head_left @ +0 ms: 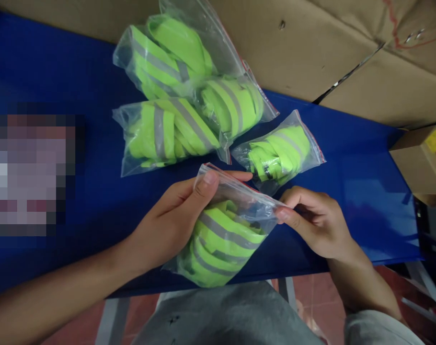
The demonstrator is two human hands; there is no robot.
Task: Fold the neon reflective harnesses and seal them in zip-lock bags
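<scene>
A clear zip-lock bag (223, 244) with a folded neon-yellow reflective strap bundle inside is held between my two hands near the table's front edge. My left hand (182, 211) pinches the left end of its zip strip, thumb on top and a finger stretched out behind. At the right end of the strip, my right hand (311, 215) grips the corner between thumb and curled fingers. Just beyond the held bag lies a small filled bag (281, 153). Farther back, several more bags of the same neon material, among them a front-left bag (167, 129), lie close together.
The blue table (365, 167) runs across the view. Large brown cardboard boxes (293, 43) stand along its back edge. A small carton (421, 163) sits at the right end. Something at the left is blurred out by pixels.
</scene>
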